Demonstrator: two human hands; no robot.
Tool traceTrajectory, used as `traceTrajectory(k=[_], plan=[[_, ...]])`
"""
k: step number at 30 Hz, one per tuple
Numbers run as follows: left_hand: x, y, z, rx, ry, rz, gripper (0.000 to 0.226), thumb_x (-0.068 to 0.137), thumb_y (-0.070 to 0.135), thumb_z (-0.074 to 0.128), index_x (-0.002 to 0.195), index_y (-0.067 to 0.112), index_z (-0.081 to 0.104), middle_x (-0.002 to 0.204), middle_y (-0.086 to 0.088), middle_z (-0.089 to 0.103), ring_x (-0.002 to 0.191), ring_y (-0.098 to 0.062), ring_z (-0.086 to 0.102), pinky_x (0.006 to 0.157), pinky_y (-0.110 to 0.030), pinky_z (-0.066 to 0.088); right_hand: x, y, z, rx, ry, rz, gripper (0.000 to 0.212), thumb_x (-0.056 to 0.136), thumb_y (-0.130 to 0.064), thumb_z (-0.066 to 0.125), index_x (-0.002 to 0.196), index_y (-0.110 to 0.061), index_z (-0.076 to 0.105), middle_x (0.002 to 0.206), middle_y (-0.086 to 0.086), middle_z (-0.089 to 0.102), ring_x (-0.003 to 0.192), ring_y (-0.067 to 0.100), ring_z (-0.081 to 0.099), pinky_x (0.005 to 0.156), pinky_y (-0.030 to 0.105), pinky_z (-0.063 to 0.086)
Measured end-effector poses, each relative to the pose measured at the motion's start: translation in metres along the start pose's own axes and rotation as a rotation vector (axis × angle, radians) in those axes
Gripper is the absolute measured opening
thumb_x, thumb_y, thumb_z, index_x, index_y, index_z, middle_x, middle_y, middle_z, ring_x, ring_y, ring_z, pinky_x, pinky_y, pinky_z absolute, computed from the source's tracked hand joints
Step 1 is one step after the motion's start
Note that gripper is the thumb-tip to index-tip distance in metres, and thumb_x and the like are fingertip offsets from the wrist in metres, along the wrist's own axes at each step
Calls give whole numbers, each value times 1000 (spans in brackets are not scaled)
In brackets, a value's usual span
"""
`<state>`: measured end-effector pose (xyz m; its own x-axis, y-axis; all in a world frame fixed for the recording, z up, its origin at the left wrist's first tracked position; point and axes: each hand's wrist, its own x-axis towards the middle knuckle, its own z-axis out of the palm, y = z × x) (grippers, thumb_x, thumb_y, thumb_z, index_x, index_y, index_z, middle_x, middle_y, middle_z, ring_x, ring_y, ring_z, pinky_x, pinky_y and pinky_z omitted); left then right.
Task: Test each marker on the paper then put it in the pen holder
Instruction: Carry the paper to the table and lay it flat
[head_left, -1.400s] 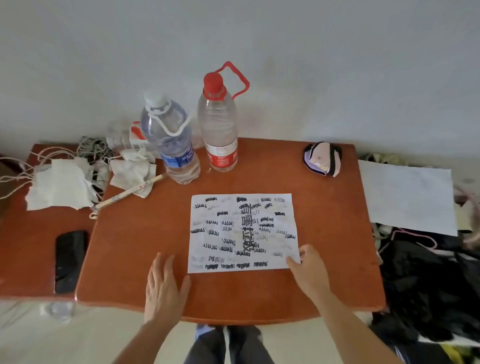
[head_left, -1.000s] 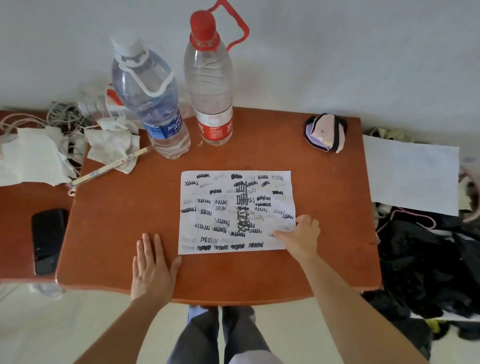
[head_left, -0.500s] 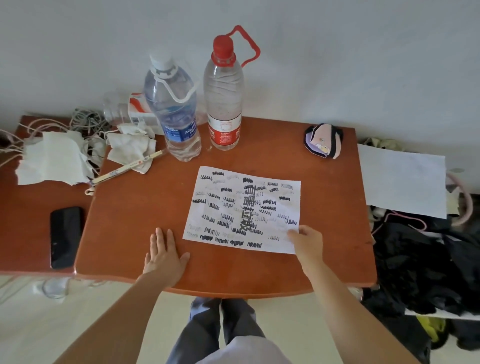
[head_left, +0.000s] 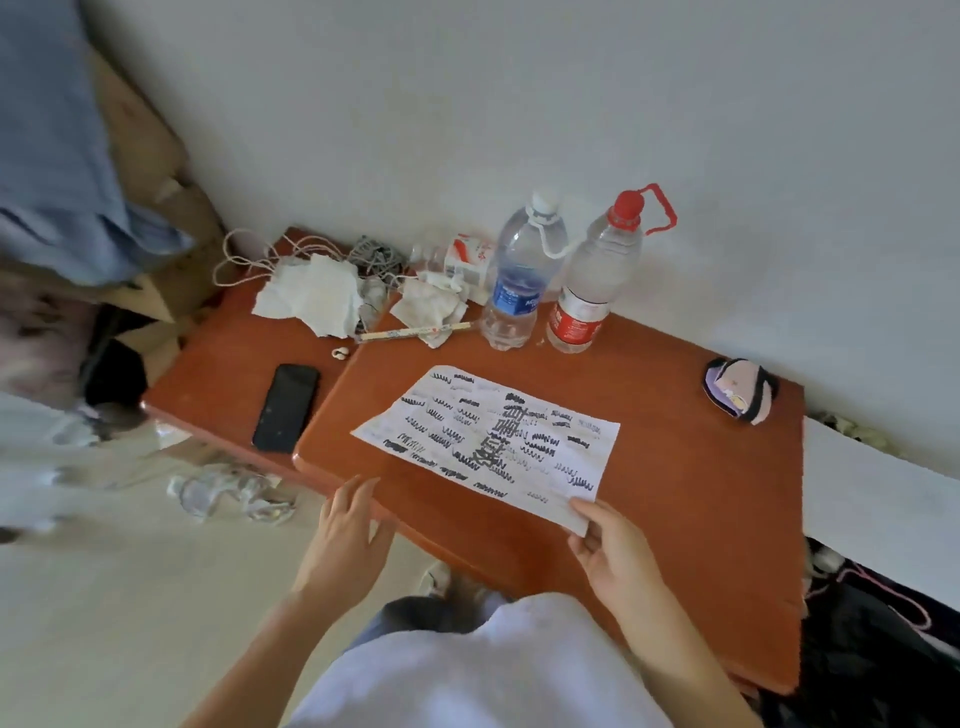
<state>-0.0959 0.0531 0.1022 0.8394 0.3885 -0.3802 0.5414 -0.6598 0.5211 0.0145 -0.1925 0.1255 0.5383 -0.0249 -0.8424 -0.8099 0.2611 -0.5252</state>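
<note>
A white paper (head_left: 488, 441) covered in black marker scribbles lies askew on the orange-brown table (head_left: 691, 483). My right hand (head_left: 613, 551) pinches the paper's near right corner, thumb on top. At the table's near left edge my left hand (head_left: 348, 535) hovers with straight, spread fingers and holds nothing. No marker and no pen holder are in view. A thin pen-like stick (head_left: 415, 331) lies at the back beside crumpled tissues.
Two water bottles, one with a blue label (head_left: 519, 275) and one with a red label (head_left: 597, 280), stand at the back. A black phone (head_left: 285, 408) lies on the lower side table with tissues (head_left: 311, 299) and cords. A small pouch (head_left: 740, 389) sits far right. Clutter covers the floor at left.
The view has swung left and pulled back. The paper has turned further askew with my right hand on its corner. My left hand has lifted off the tabletop to its edge.
</note>
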Motion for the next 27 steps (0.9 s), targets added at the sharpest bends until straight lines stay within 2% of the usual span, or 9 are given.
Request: traceTrajectory(k=[7,10,14,16,18,20,22,25,27], plan=[[-91,-30,13,-106,292,-332,48,94,27,49,137,8,43,143,-14,40,131,-33,35,108,-39,29,-14,22,59,-463,-302,-23,18,87,-2,61,98,-14,68,99,10,72,90,24,67,53,23,49],[-132,-25,32,-188,432,-492,46,93,29,49,134,7,46,140,-15,44,130,-35,38,106,-41,32,-23,35,71,-635,-411,-46,18,87,0,61,97,-14,67,95,8,72,87,23,67,51,22,51],[-198,-14,68,-334,569,-725,71,80,52,25,130,9,50,137,-12,46,127,-32,41,102,-39,36,-36,62,72,-864,-547,-68,15,88,0,61,94,-11,67,93,7,72,84,23,68,61,28,55],[-234,-8,85,-410,608,-873,65,83,50,31,131,11,49,139,-9,44,128,-28,41,101,-37,36,-46,81,71,-995,-620,-87,15,88,1,61,91,-11,68,90,7,73,79,23,67,66,32,56],[-266,-4,101,-461,687,-1018,47,91,34,48,132,12,48,140,-7,43,126,-26,43,99,-36,37,-59,100,71,-1137,-710,-120,12,88,1,62,91,-9,67,85,5,72,75,22,65,70,35,55],[-288,-4,111,-481,720,-1121,44,92,23,54,134,11,47,139,-8,44,126,-26,42,101,-34,34,-72,119,74,-1296,-822,-212,6,88,-1,63,87,-6,64,73,0,63,65,17,56,62,29,47],[-305,-7,117,-511,760,-1199,42,92,22,54,131,7,49,134,-11,49,124,-29,44,102,-35,34,-84,141,81,-1402,-939,-290,7,88,-1,63,84,-7,61,66,0,54,60,14,48,57,26,40],[-333,-22,122,-504,841,-1265,45,86,31,47,117,0,61,115,-17,63,107,-36,58,91,-41,46,-108,175,99,-1519,-1126,-338,6,87,2,62,91,-2,63,72,7,62,59,14,55,49,20,44],[-355,-38,127,-481,853,-1312,42,87,28,53,119,1,59,117,-17,61,110,-36,55,94,-43,44,-125,201,113,-1603,-1267,-387,8,86,3,62,85,-4,64,70,10,66,57,20,60,45,20,46]])
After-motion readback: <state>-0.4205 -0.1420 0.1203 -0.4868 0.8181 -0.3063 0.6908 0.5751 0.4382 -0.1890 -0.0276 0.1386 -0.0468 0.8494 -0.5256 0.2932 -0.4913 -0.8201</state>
